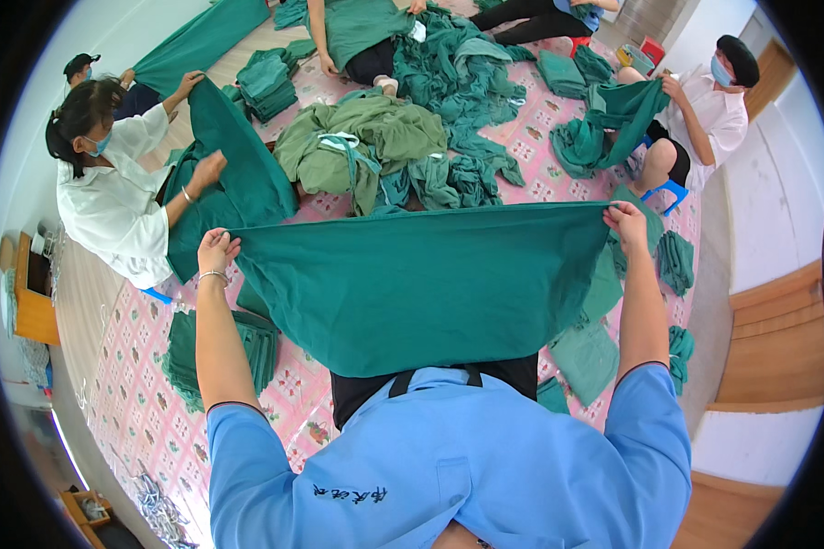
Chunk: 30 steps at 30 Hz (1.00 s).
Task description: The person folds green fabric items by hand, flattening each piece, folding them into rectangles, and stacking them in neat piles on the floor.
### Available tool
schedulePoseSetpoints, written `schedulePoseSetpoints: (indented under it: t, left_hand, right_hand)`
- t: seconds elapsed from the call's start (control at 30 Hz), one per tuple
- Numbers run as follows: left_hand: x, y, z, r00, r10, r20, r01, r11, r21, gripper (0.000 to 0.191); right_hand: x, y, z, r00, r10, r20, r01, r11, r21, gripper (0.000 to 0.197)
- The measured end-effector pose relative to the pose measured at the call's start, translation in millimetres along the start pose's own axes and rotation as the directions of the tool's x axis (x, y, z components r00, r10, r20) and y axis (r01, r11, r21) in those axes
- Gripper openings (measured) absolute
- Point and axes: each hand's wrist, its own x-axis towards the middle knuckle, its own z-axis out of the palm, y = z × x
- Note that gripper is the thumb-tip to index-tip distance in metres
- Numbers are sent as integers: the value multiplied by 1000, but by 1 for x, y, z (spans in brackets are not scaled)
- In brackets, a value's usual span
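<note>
A green cloth sheet (419, 288) hangs stretched wide in front of me, its top edge nearly straight. My left hand (218, 251) pinches its left upper corner, and a bracelet circles that wrist. The right upper corner is held between the fingers of my right hand (625, 221). The lower part of the sheet sags to my lap. Beyond the sheet lies a heap of olive-green cloths (371, 141), with a white piece on top. Left of my lap, partly behind my forearm, stands a stack of folded green cloths (185, 353).
A co-worker (110, 199) at left holds another green cloth close by; one at right (714, 123) sits on a blue stool (674, 197) handling cloth. More people sit farther back. Loose green cloths (453, 68) and folded stacks (266, 86) cover parts of the pink patterned floor mat (144, 391).
</note>
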Motion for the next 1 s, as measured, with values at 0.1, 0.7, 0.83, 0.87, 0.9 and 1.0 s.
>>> schedulePoseSetpoints:
  t: [0.1,0.7,0.83,0.87,0.9,1.0]
  left_hand:
    - [-1,-24,-8,999,24,27,-21,994,-109,9]
    - [-194,-104,-127,993,30,-114,-54,975,-214,9]
    - [-203,-95,-130,991,96,-98,-116,968,-225,10]
    - [-206,-93,-130,989,121,-88,-138,965,-222,10]
    - [-210,-93,-129,988,124,-88,-141,965,-221,10]
    - [-220,-107,-134,997,12,-70,-21,990,-140,9]
  right_hand:
    - [0,17,6,999,37,29,-38,999,30,10]
    - [-187,120,-112,989,136,-56,-115,952,283,16]
    - [-183,105,-119,993,90,-76,-65,957,284,16]
    - [-183,102,-118,994,76,-79,-49,953,298,16]
    - [-184,102,-118,994,75,-79,-48,952,301,16]
    - [-190,112,-122,991,120,-60,-103,965,242,18]
